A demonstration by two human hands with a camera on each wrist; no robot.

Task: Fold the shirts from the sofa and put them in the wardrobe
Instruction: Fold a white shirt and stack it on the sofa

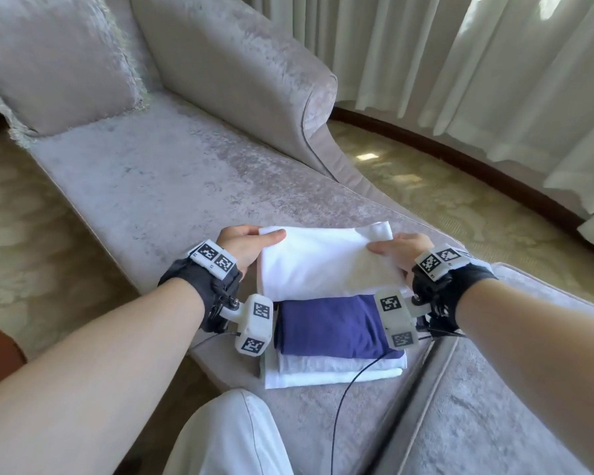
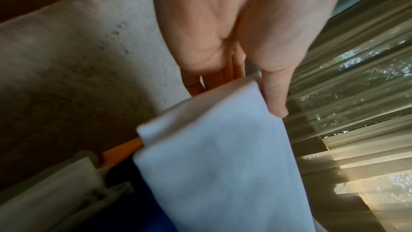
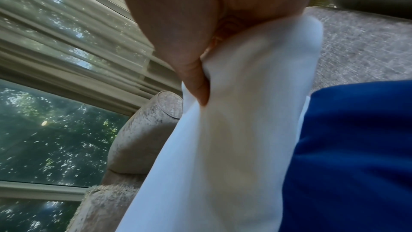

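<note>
Head looks down; wrists close; share white shirt [image 1: 326,262].

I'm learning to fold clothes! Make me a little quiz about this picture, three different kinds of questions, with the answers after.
1. True or false: the purple shirt lies on top of a grey shirt.
2. Which thing do both hands hold? A) a cushion B) the white folded shirt C) a curtain
3. Fill in: the stack of shirts rests on the ___.

Key
1. True. Grey shows under the purple, with another white shirt at the bottom.
2. B. The left hand grips one far corner, the right hand the other, thumbs on top.
3. Sofa.
</note>
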